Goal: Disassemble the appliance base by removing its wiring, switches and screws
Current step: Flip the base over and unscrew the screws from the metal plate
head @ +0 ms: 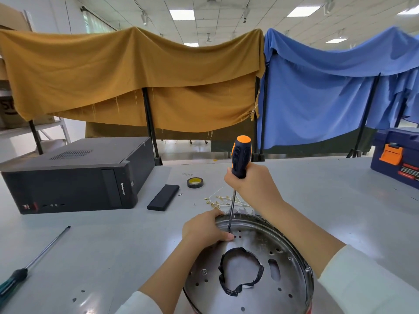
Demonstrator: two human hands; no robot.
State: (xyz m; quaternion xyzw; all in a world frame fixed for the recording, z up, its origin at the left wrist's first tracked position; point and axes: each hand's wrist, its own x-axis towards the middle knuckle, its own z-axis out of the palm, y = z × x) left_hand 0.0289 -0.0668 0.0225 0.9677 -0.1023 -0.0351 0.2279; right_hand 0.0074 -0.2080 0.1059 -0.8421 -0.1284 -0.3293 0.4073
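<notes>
The round metal appliance base (267, 298) lies on the grey table (113, 245) at the lower centre, with a taped-edged hole in its middle and several small holes. My right hand (251, 184) grips the black and orange handle of a screwdriver (240, 155), held nearly upright. Its tip touches the base's plate near the far rim. My left hand (204, 230) holds the base's far left rim, thumb lying on the plate beside the tip. Loose pale wires with brass terminals (220, 200) lie just behind the base.
A black desktop computer case (74, 175) lies at the left. A black flat bar (163, 197) and a tape roll (195, 182) sit mid-table. A second screwdriver (34, 261) lies at the lower left. A blue toolbox (396, 157) stands at the right edge. Cloth-draped frames stand behind.
</notes>
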